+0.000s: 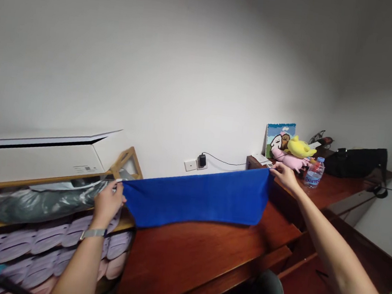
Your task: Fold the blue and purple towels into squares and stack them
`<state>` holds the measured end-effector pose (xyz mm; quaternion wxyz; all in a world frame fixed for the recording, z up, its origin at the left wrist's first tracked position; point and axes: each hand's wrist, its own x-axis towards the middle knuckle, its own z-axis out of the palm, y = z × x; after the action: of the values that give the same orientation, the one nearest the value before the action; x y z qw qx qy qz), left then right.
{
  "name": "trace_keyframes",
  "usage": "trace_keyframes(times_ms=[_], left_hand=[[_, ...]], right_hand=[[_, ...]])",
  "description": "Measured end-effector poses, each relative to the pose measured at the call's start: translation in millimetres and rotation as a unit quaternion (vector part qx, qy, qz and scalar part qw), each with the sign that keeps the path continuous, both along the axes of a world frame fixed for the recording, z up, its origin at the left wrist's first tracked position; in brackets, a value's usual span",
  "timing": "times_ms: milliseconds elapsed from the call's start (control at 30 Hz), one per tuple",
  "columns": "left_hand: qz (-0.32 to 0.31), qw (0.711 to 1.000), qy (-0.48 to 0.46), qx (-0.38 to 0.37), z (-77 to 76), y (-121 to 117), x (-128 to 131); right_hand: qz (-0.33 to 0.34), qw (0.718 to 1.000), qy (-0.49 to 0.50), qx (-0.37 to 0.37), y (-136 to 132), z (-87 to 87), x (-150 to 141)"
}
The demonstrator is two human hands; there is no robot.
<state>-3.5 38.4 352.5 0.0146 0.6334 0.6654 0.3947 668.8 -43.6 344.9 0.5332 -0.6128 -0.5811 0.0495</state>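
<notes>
A plain blue cloth [197,196] is stretched sideways over a reddish-brown wooden desk [182,263]. Its upper edge runs nearly straight, rising to the right, while the lower edge hangs in a loose curve. My left hand [109,199], with a watch band on the wrist, pinches the cloth's upper left corner. At the upper right corner my right hand [284,176] grips it between thumb and fingers. Whether the lower edge rests on the desk I cannot tell. Part of the desk's back is hidden behind the cloth.
Left of the desk stands a rack with lilac slippers [49,239], a plastic-wrapped bundle [51,203] and a white box [56,161]. On the right are plush toys [300,147], a water bottle [315,174] and a black bag [357,161]. A charger [202,160] sits in the wall socket.
</notes>
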Motion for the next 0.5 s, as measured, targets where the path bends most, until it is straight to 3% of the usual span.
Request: trace_keyframes(times_ms=[100, 200, 300, 500], left_hand=[[0.008, 0.998, -0.053, 0.042, 4.8, -11, -3], [0.042, 0.991, -0.081, 0.1, -16.7, -36, -13], [0.058, 0.991, -0.077, 0.092, -69.6, -66, -22], [-0.012, 0.993, -0.12, -0.006, -208.8, -114, -12]], right_hand=[[-0.006, 0.999, 0.0, 0.04, 2, 4.1, -3], [-0.011, 0.998, -0.016, 0.053, -14, -16.6, -2], [-0.016, 0.999, -0.018, 0.032, -36, -68.2, 0], [-0.008, 0.996, 0.025, -0.079, -65, -217.7, -12]])
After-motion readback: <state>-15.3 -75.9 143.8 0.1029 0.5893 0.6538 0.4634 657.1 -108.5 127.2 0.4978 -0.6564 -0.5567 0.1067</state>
